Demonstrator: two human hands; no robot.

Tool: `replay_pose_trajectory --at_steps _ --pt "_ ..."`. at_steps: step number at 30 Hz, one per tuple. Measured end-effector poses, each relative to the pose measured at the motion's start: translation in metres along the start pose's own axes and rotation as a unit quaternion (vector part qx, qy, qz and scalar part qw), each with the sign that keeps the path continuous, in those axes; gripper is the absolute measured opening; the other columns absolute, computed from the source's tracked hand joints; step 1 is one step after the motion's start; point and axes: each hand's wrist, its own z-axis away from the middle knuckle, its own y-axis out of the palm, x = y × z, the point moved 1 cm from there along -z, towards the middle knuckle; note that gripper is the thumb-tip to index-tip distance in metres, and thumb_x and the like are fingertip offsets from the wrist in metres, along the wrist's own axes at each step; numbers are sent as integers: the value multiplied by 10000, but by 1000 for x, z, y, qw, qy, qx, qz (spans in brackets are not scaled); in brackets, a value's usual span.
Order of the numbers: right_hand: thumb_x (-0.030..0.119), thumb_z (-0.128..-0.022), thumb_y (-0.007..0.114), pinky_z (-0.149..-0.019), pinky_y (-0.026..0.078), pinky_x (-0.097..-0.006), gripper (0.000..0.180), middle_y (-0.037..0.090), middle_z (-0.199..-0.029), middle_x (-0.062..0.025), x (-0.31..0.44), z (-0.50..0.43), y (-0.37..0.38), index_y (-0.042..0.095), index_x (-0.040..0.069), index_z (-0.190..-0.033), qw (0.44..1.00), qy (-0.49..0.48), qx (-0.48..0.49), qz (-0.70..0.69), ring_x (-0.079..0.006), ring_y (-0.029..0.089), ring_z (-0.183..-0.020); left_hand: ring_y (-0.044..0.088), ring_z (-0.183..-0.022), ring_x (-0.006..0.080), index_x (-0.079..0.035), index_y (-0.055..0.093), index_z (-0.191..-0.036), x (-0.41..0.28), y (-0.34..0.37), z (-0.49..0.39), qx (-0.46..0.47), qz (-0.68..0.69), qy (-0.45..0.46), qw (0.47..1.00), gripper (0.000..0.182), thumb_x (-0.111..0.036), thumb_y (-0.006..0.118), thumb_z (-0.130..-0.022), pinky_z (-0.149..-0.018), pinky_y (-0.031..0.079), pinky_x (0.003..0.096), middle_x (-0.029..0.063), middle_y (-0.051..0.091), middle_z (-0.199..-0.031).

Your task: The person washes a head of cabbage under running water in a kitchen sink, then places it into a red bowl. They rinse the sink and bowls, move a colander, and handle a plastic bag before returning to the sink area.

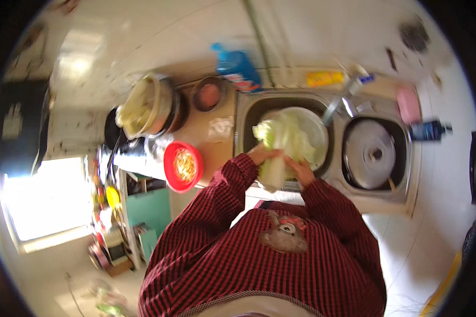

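Over the left sink basin [250,115], my left hand [263,153] and my right hand [301,170] both grip a leafy cabbage [275,168], which looks like napa cabbage. Its pale thick stalk end points towards me and its green leaf tips point away. Behind and under it lies a large pale round basin [319,136] with more pale leaves [305,138] in it. Motion blurs the leaves, and the cabbage partly hides my fingers. The metal faucet [337,107] stands just to the right of the round basin.
A pot lid [369,154] lies in the right sink basin. On the left counter are a red bowl of shredded food [183,166], a small dark bowl [208,94] and a container heaped with pale leaves [142,109]. A blue bottle [238,69] stands behind the sink, a dark bottle [426,130] at right.
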Motion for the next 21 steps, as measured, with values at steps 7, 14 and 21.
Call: replay_pose_trajectory --at_steps 7,14,21 --pt "156 -835 659 -848 469 -316 498 562 -1156 -88 -15 4 -15 443 4 -1257 999 31 -16 10 -194 562 -1010 576 -954 153 -41 440 -1292 34 -5 -2 -84 -116 95 985 727 -298 783 -705 -825 480 314 85 605 -1122" --pt "159 -826 661 -926 432 -354 498 550 -1188 -87 -16 21 -17 460 0 -1254 999 34 3 24 -213 534 -1081 580 -966 189 -49 435 -1272 101 -24 -37 -161 -184 -66 967 803 -316 827 -624 -857 469 351 110 619 -1090" --pt "181 -845 638 -821 477 -341 436 568 -1155 -73 11 25 -16 480 30 -1222 995 14 -43 94 -201 574 -1003 581 -1029 251 41 404 -1278 42 8 -18 -130 -102 -27 986 1039 -495 823 -492 -869 466 353 196 585 -1141"
